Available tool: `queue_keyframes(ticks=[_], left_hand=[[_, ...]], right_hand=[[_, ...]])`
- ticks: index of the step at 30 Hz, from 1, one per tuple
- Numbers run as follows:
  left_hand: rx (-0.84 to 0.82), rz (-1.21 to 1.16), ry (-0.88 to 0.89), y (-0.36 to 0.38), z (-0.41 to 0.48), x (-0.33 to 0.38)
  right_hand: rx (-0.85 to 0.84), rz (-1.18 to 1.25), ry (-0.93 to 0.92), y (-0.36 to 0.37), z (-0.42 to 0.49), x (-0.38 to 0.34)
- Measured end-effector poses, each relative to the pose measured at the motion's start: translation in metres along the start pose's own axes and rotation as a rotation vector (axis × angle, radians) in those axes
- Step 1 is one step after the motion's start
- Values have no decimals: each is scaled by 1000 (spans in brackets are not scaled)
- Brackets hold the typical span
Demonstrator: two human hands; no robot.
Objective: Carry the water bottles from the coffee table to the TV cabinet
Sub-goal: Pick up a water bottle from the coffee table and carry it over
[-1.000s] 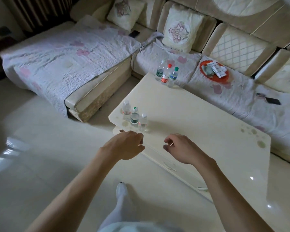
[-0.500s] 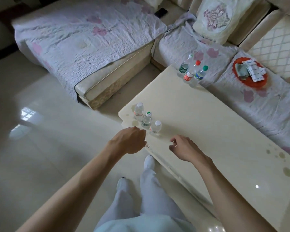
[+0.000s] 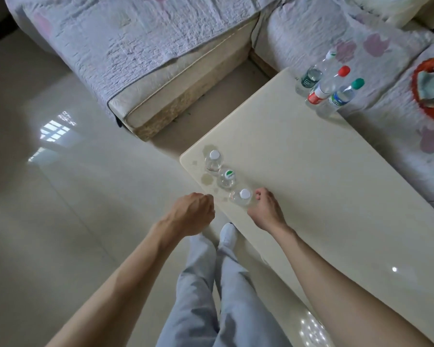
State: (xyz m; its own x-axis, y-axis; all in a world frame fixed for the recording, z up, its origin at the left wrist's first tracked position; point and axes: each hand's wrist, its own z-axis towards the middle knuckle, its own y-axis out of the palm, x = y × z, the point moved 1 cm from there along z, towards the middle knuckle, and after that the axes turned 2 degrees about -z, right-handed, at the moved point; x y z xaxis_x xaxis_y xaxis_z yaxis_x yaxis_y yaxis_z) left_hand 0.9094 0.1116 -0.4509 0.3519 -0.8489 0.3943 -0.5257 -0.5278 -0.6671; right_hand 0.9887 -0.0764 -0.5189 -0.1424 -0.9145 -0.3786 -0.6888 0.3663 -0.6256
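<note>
Three small clear water bottles stand in a row at the near corner of the cream coffee table (image 3: 318,186): one with a white cap (image 3: 213,162), one with a green and white cap (image 3: 227,179), and the nearest one with a white cap (image 3: 243,198). Three taller bottles (image 3: 324,89) stand grouped at the table's far edge. My right hand (image 3: 266,211) rests on the table with its curled fingers against the right side of the nearest bottle, not wrapped around it. My left hand (image 3: 193,212) hangs as a loose fist just left of the table corner, holding nothing.
A sofa with a pale quilted cover (image 3: 135,46) runs along the far side and left of the table. A red tray with cloths (image 3: 429,101) lies on the sofa seat at the right. Glossy tiled floor (image 3: 60,196) spreads to the left. My legs and a white shoe (image 3: 228,234) are below.
My view has moved closer and tipped down over the table corner. My right hand has reached forward to the nearest small bottle. My left hand has stayed a loose fist by the corner.
</note>
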Motion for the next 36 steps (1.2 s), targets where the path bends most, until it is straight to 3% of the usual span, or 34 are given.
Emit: queue_keyframes(ticks=[6, 10, 20, 28, 36], left_hand=[[33, -53, 12, 0, 47, -8], [31, -97, 22, 11, 59, -8], [-14, -201, -21, 4, 38, -40], [34, -310, -45, -28, 13, -30], [112, -604, -119, -29, -26, -14]], right_hand=[[89, 172, -2, 48, 42, 11], [169, 151, -77, 67, 60, 24], [114, 161, -29, 71, 77, 40], [162, 173, -23, 34, 24, 4], [200, 234, -261, -45, -78, -53]])
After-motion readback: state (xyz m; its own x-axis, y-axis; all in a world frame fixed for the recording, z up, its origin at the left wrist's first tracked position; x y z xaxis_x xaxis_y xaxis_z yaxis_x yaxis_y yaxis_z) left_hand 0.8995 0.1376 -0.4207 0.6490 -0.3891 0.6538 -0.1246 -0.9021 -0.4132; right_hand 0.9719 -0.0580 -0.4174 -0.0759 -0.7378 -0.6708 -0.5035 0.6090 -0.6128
